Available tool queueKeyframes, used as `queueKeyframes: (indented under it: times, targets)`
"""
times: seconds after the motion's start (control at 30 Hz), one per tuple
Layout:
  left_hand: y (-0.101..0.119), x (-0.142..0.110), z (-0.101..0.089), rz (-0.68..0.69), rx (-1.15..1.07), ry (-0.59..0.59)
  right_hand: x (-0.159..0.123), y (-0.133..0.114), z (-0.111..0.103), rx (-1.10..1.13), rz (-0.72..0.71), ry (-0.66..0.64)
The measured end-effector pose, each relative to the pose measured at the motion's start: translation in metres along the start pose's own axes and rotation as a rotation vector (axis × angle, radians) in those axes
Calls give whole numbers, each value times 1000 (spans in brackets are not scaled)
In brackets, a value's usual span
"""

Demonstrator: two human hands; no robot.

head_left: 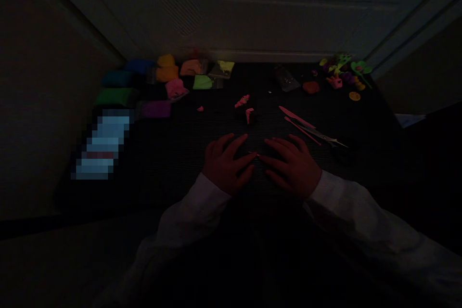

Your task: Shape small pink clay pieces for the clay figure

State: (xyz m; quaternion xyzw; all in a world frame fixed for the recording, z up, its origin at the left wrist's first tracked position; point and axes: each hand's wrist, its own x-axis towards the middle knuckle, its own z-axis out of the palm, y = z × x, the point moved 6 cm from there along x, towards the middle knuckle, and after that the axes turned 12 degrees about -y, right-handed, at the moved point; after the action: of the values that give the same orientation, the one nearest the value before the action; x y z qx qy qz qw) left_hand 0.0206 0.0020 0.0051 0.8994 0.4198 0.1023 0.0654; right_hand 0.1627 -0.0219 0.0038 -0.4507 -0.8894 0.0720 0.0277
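In dim light my left hand [228,164] lies palm down on the dark ribbed table, fingers spread. Opposite it, my right hand [291,165] rests with its fingers stretched out too. Between the two hands is a thin pink strand [254,153], probably modelling clay, touched by a fingertip from either side. Just beyond the fingers sits a small pink piece [250,115] on something dark that I cannot make out. Behind that lies a pink clay strip [242,101] with greenish specks.
Packets of coloured clay [167,74] line the back left, near a blurred lit screen [104,147]. Scissors [325,137] and pink modelling tools [298,116] lie right of my hands. Small clay figures [336,83] crowd the back right corner. A pale panel [274,29] stands behind the table.
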Motion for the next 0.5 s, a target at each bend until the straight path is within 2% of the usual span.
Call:
queueKeyframes:
  times: [0.13,0.33,0.5]
  targets:
    - [-1,-4,-5,-10,10,56,0,0,0,2,-4,7]
    - [1,-2,-3,-36,44,-12,0,0,1,-8,0,-6]
    - [0,0,-1,-42,44,-9,1,1,2,-15,7,-22]
